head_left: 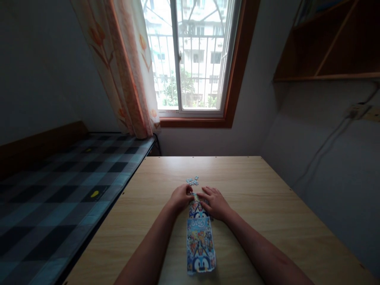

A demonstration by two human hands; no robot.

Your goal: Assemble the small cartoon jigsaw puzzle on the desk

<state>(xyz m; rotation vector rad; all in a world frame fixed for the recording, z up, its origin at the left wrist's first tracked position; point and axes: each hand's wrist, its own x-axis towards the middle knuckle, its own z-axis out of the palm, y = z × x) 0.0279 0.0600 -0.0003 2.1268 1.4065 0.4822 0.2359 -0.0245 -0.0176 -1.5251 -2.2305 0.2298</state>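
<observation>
A small jigsaw puzzle (196, 206) with a colourful cartoon picture lies on the wooden table between my hands. My left hand (181, 197) is at its upper left edge, fingers curled and pinched together; what they hold, if anything, is too small to make out. Fingers spread, my right hand (216, 201) rests over the puzzle's right side and hides part of it. Just beyond my hands sits a little group of loose puzzle pieces (192, 182), pale blue side up. Nearer to me, touching or close to the puzzle, lies a "Bluey" picture sheet or box (200, 243) with the same artwork.
The light wooden table (264, 221) reaches toward a wall with a window (198, 59) and a flowered curtain (127, 71). Along the left stands a bed with a checked cover (74, 186). A wooden shelf (326, 51) hangs at upper right, with a cable (323, 144) below.
</observation>
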